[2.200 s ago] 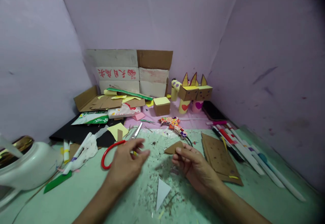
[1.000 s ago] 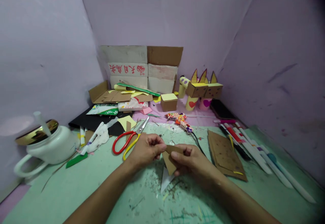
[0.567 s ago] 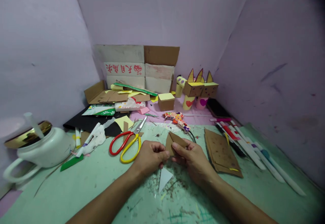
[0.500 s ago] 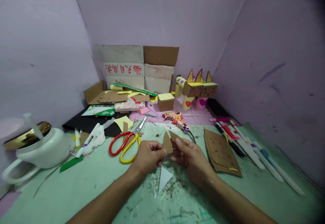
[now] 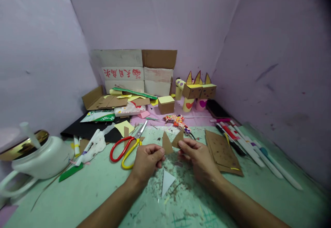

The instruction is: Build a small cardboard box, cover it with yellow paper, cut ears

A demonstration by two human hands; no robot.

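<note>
My left hand (image 5: 148, 160) pinches a pointed brown cardboard piece (image 5: 167, 143) between thumb and finger, its tip upward. In my right hand (image 5: 196, 155) is a second cardboard piece (image 5: 177, 139), also pointed and tilted to the right. The two pieces are held side by side with a gap between them. A white paper triangle (image 5: 168, 182) lies on the table just below my hands. Scissors with one red and one yellow handle (image 5: 129, 149) lie left of my left hand, blades partly apart. Beyond my hands rests a floral-patterned glue gun (image 5: 178, 121).
White mug (image 5: 43, 160) at left; markers (image 5: 248, 145) and cardboard sheets (image 5: 223, 152) at right. Behind are a small cardboard box (image 5: 166, 106), cardboard figures with pointed ears (image 5: 199, 91), a phone (image 5: 218, 109) and paper scraps (image 5: 124, 128). A large unfolded carton (image 5: 124, 60) stands against the wall.
The two cardboard pieces have moved apart; before, they nearly touched or overlapped. The right piece now shows more of its face. The camera view has shifted slightly.
</note>
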